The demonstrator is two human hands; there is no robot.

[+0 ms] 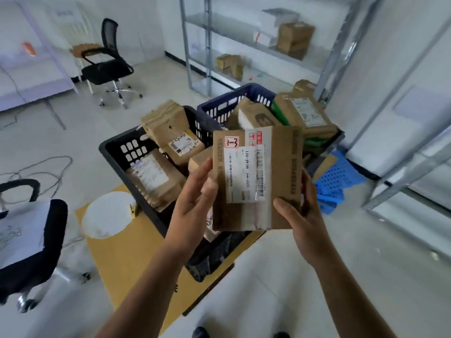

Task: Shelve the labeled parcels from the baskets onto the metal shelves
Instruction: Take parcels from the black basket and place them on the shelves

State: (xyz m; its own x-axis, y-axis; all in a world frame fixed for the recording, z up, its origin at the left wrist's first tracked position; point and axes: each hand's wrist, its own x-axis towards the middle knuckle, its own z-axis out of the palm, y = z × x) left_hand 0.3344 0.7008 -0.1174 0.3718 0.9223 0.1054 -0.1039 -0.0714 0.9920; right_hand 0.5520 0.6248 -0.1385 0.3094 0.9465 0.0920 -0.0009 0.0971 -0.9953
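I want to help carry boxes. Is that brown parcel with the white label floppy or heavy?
Probably stiff: the cardboard parcel shows flat faces and straight edges while held upright. Likely light for its size, since the left hand and right hand hold it only by its edges. The shiny tape strip may feel slightly slippery.

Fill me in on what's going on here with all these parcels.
A person holds one brown labeled parcel in both hands, label facing up, above the black basket. The left hand grips its left edge, the right hand its lower right corner. The black basket and the blue basket behind it both hold more parcels, and the metal shelves beyond carry a few boxes.
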